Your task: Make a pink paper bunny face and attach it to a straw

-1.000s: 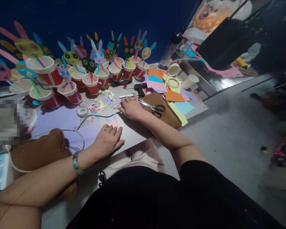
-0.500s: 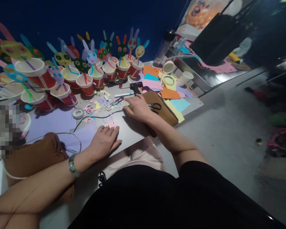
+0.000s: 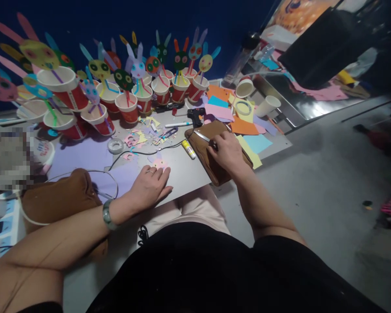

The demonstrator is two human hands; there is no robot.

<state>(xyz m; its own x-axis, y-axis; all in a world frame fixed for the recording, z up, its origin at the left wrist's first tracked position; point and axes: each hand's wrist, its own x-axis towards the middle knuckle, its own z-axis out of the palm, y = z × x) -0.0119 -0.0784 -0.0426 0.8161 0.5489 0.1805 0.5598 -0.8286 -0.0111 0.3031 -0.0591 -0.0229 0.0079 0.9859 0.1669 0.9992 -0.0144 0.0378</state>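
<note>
My left hand (image 3: 151,186) lies flat at the table's front edge, fingers stretched out beside a small pink paper piece (image 3: 160,162). It wears a ring, and a bangle circles the wrist. On the brown pouch (image 3: 211,167), my right hand (image 3: 227,150) has its fingers curled round the handles of a pair of scissors (image 3: 202,136). The blades point left towards the table; most of the handles are hidden under the fingers. Just left of the pouch is a yellow glue stick (image 3: 189,149). A black glue gun (image 3: 195,116) rests behind the pouch.
Red-and-white paper cups (image 3: 127,108) with paper rabbit figures line the back. Paper scraps (image 3: 138,138), a tape roll (image 3: 116,146) and a black cord (image 3: 143,153) lie mid-table. Coloured sheets (image 3: 244,126) spread at the right; a brown bag (image 3: 61,195) sits at the left.
My right hand has moved right from the pouch's left edge onto the scissors and closed on them. The glue stick now shows where that hand was. My left hand stays in place; the view has shifted.
</note>
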